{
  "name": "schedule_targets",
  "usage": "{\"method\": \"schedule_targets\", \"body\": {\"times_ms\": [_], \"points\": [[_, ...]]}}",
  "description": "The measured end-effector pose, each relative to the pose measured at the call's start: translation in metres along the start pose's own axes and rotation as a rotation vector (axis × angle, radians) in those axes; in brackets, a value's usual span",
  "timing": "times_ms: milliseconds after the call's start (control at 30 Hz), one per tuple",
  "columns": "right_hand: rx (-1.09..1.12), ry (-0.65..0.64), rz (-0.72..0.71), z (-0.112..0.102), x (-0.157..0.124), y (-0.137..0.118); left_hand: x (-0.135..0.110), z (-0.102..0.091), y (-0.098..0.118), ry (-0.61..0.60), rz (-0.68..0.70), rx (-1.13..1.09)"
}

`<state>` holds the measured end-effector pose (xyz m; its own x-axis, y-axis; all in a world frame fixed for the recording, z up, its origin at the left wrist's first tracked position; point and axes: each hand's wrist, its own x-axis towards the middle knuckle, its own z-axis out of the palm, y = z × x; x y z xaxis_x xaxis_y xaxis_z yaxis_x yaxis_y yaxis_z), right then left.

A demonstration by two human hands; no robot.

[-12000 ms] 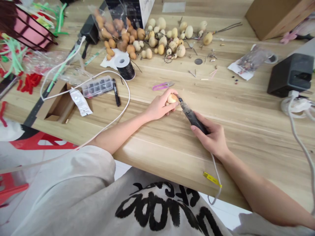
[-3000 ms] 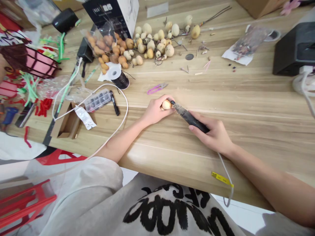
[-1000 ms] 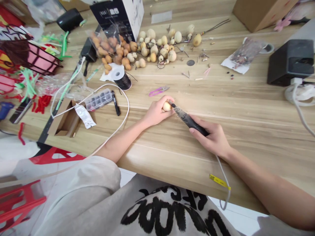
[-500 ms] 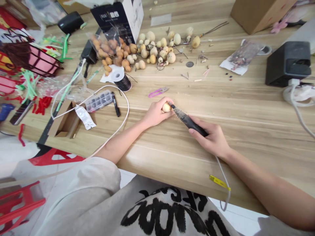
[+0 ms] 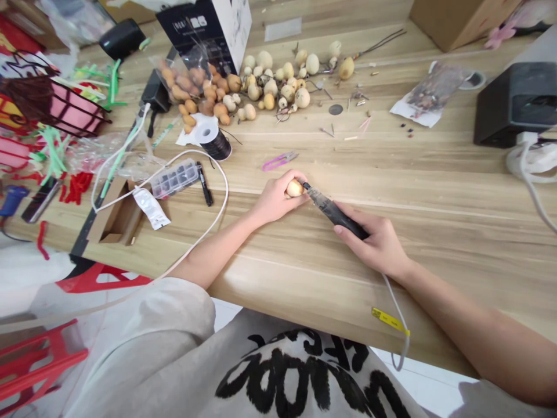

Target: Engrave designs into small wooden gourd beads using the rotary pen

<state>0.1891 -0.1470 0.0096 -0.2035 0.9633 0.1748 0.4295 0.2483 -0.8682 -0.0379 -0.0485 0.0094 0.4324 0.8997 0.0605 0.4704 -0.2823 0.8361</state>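
Between the thumb and fingers of my left hand (image 5: 276,198) is a small pale round gourd (image 5: 295,187), held just above the tabletop. My right hand (image 5: 378,241) is wrapped around a black corded rotary tool (image 5: 333,213), pointing up and to the left. Its tip meets the gourd's right side or sits very close to it; the exact contact is too small to make out. A white cord with a yellow tag (image 5: 388,319) hangs from the tool's rear end. Purple thread snips (image 5: 279,161) lie just beyond my left hand.
Behind are several loose pale gourds (image 5: 278,87) and a bag of brown ones (image 5: 191,84). To the left stand a black cord spool (image 5: 216,144), a marker (image 5: 204,184), a compartment box (image 5: 175,179) and a looping white cable (image 5: 224,200). A black power unit (image 5: 513,107) sits at right.
Both hands keep their hold, and the tool tip stays at the gourd's right side. The view has shifted slightly; the gourd seems turned a little.
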Motion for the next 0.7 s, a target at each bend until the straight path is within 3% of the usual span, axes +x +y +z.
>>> {"method": "schedule_targets", "body": {"times_ms": [700], "points": [[0.003, -0.024, 0.03, -0.001, 0.0003, -0.0016, -0.0005, -0.0005, 0.0021, 0.015, 0.051, 0.09]]}}
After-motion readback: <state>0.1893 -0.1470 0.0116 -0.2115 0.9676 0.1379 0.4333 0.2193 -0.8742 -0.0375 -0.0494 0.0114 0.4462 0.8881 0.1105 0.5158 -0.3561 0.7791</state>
